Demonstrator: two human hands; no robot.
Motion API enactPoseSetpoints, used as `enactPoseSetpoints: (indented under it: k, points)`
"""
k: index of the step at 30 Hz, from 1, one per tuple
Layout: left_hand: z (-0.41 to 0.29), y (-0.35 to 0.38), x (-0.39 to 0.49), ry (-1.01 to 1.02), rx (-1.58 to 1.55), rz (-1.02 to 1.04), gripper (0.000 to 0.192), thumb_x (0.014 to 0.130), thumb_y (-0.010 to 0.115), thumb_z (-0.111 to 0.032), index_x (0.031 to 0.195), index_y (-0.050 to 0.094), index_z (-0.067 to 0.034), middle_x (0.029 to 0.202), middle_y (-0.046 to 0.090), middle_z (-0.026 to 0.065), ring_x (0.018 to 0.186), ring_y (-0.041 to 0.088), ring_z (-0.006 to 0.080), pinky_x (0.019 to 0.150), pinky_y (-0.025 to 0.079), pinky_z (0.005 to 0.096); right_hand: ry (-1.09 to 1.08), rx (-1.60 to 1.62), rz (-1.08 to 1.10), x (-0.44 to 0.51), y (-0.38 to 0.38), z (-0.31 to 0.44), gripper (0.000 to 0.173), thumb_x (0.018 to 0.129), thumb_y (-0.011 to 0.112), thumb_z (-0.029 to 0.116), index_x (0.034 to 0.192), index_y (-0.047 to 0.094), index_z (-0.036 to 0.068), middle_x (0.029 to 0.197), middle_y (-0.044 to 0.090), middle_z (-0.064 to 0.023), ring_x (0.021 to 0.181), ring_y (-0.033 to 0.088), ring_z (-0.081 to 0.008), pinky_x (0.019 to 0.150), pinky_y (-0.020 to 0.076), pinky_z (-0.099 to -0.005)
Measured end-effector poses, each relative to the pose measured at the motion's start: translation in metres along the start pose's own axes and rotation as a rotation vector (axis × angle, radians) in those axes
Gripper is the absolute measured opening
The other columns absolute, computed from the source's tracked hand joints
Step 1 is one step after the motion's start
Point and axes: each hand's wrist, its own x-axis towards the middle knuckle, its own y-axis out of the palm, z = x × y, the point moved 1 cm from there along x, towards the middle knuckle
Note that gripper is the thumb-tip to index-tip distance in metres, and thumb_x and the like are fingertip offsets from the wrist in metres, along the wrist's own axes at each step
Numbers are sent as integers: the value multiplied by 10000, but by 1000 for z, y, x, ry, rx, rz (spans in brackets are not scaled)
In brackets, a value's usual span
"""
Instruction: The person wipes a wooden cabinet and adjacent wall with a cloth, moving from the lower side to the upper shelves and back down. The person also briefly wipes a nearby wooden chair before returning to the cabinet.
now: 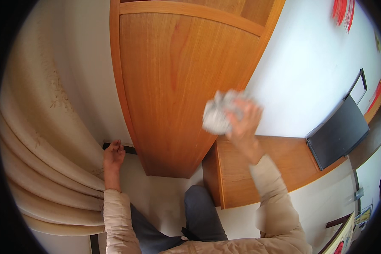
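My right hand grips a crumpled light-grey cloth; both are blurred. The cloth overlaps the right edge of a tall wooden cabinet panel, though I cannot tell if it touches the wood. To the left of the panel, my left hand hangs with its fingers partly curled and nothing visible in it. Behind that hand are the dark baseboard and the foot of the wall.
Beige curtains hang close on my left. A low wooden cabinet stands at right, with a black flat screen or panel on it. Red tassels hang on the white wall. A framed item is at lower right.
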Motion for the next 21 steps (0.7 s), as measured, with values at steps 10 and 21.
enactPoseSetpoints:
  k: [10,21]
  points:
    - [19,21,-6,-26,142,106,395,890,546,-39,1283,577,-29,1250,609,60,898,629,199,732,521,315,76,-170,-194,67,17,17,559,565,754,115,1119,721,187,1231,570,-83,1072,512,-327,852,372,-467]
    - [15,23,-23,-122,24,49,346,883,539,-36,1225,586,-22,1187,625,89,889,630,200,751,519,308,-180,129,70,-53,53,77,94,809,682,227,884,694,281,1189,600,11,1075,563,-202,710,397,-413]
